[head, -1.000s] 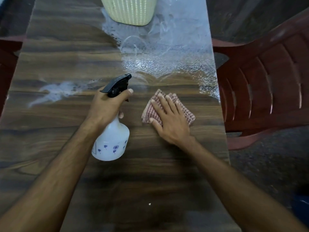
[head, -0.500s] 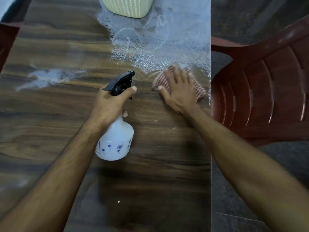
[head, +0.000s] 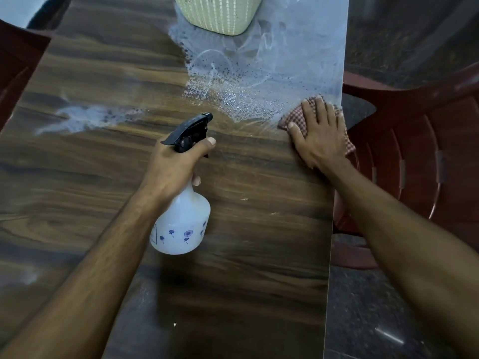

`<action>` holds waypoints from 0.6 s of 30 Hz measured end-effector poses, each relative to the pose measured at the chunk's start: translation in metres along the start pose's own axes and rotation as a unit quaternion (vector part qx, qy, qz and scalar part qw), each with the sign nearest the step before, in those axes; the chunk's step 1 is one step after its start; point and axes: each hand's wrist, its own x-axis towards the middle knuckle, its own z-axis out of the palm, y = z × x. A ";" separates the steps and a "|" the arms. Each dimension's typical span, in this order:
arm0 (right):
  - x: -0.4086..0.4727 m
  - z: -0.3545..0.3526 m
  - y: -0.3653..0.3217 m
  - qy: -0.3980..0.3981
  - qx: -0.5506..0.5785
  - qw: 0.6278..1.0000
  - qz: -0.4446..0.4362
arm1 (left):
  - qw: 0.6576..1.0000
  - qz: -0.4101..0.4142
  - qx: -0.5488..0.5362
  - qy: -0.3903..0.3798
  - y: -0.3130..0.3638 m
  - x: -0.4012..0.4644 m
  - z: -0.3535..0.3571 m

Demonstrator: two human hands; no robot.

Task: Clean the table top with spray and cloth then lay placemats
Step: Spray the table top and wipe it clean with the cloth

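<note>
A dark wood-grain tabletop (head: 77, 177) fills most of the view, with a wet, foamy patch of spray (head: 259, 73) across its far right part and a smaller smear (head: 83, 117) to the left. A red plastic chair (head: 414, 151) stands just beside its right edge. A ribbed pale green container (head: 215, 14) sits at the far end. The left hand (head: 173, 164) has its grip closed around the neck of a white spray bottle (head: 181, 224), the index finger by the black trigger head. The right hand (head: 316, 133) lies flat, fingers spread, pressing a red checked cloth (head: 290, 120) onto the tabletop at its right edge.
</note>
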 end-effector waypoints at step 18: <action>-0.006 0.004 -0.015 0.004 0.003 1.000 -0.029 | 1.000 0.009 -0.001 0.003 0.002 0.025 -0.013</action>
